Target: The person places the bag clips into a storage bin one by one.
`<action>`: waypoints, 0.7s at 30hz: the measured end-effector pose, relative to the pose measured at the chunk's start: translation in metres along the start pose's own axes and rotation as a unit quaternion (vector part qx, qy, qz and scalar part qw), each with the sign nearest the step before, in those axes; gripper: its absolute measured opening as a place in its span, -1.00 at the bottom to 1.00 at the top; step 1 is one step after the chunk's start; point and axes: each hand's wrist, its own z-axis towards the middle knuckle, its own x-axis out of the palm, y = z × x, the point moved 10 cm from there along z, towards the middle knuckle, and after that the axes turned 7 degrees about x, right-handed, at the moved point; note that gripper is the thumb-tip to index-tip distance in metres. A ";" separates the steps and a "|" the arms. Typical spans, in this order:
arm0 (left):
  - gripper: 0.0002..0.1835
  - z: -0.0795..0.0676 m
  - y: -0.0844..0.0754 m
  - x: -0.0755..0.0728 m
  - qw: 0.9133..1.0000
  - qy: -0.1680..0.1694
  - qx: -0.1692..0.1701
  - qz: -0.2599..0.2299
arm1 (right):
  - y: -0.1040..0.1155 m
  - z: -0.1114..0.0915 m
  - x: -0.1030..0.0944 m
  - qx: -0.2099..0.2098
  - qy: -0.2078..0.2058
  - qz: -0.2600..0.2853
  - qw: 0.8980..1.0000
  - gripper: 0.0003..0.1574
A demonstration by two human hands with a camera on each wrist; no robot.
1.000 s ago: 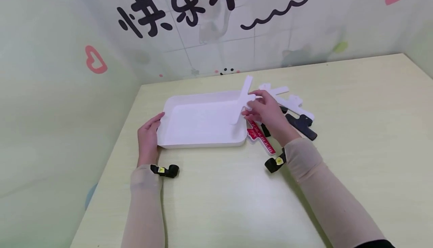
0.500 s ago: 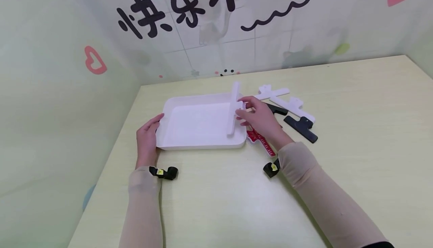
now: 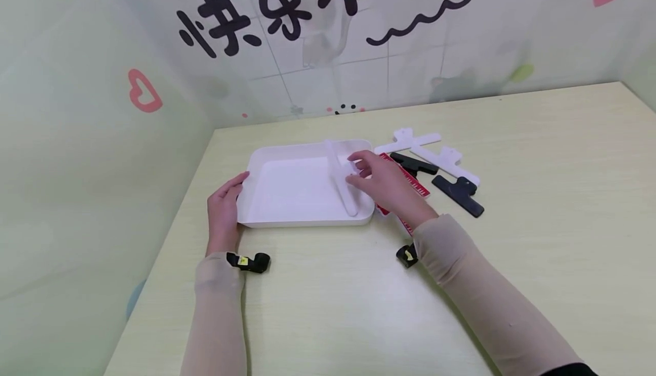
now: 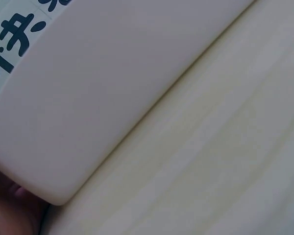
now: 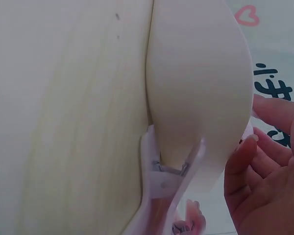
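The left hand (image 3: pixel 224 211) holds the left end of a white tray (image 3: pixel 307 221), with the thumb along its rim. In the left wrist view, part of that hand (image 4: pixel 10 205) shows at the tray's corner. Over the right part of the tray, the right hand (image 3: pixel 384 182) pinches the handle of a long white clip (image 3: pixel 340 185) between thumb and fingers. Its bar lies slanted within the tray. In the right wrist view the thumb (image 5: pixel 240 161) is near the tray's rim, and the tray wall hides most of this clip.
Right of the tray lie two white clips (image 3: pixel 445 162), two black clips (image 3: pixel 458 195) and red-and-white patterned clips (image 3: pixel 417 185), partly under the right hand. One pale clip (image 5: pixel 159 181) stands against the tray in the right wrist view. A printed wall cloth hangs behind the table.
The right hand has carried the white clip left and down into the tray, and its bar has turned to slant the other way. The left hand stays at the tray's end.
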 end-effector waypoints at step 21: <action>-0.72 0.001 0.001 0.000 1.000 -0.012 -0.007 -0.019 | 0.030 -0.014 0.030 -0.124 0.033 -0.222 0.967 -0.61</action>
